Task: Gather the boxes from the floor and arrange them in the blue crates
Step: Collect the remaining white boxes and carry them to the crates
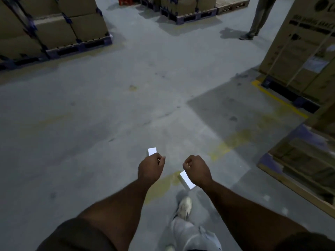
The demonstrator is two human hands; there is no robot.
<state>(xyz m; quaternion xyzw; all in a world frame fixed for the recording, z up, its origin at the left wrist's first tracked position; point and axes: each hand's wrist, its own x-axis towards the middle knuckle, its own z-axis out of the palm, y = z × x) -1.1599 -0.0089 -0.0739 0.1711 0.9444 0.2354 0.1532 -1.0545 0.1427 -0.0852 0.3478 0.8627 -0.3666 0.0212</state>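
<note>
My left hand [150, 167] grips a small white box [152, 151] whose end sticks out above the knuckles. My right hand [196, 169] grips a second white box [187, 180], which pokes out below the wrist. Both hands are held out in front of me above the grey concrete floor [108, 115]. No blue crate is in view.
Pallets of stacked cardboard cartons stand at the far left [54, 28], far centre [188, 8] and right [304, 51]. A wooden pallet [299, 169] lies at the near right. Another person's legs [257, 19] stand at the far right. My foot [184, 207] is below my hands.
</note>
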